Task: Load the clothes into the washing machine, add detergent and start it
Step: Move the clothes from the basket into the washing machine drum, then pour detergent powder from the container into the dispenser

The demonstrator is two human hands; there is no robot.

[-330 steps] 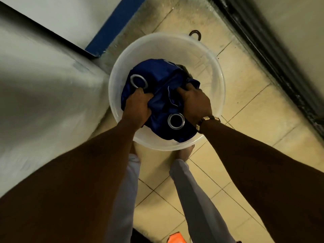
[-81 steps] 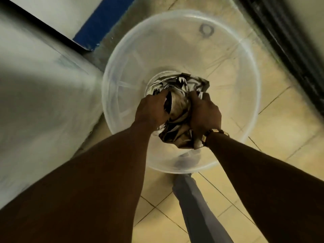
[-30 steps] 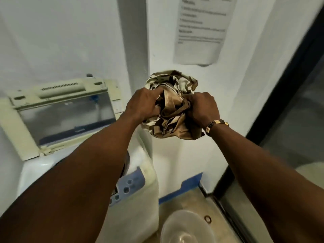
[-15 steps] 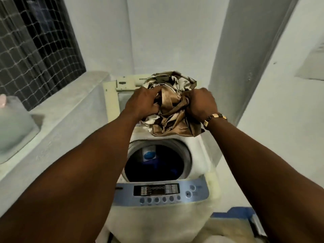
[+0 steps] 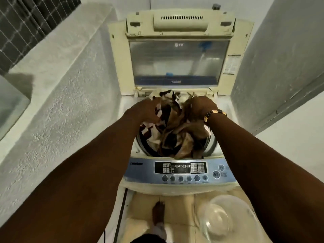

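Note:
A crumpled brown, cream and dark patterned cloth point(image 5: 175, 134) fills the round mouth of the top-loading washing machine point(image 5: 228, 109). My left hand point(image 5: 145, 109) grips the cloth's left side and my right hand point(image 5: 201, 106), with a gold bracelet at the wrist, grips its right side. Both hands sit over the drum opening, and the cloth's lower folds hang inside it. The machine's lid point(image 5: 178, 55) stands raised at the back. Its blue control panel point(image 5: 180, 170) with display and buttons faces me. The drum's contents are hidden under the cloth.
A clear plastic basin point(image 5: 226, 218) stands empty on the tiled floor at the lower right, beside my foot point(image 5: 158, 214). A rough white ledge point(image 5: 57, 81) runs along the left. A grey wall point(image 5: 277, 58) closes in the right side.
Both hands have lowered the patterned cloth from chest height above the machine down into the drum opening. Earlier, they lifted it out of the basin on the floor.

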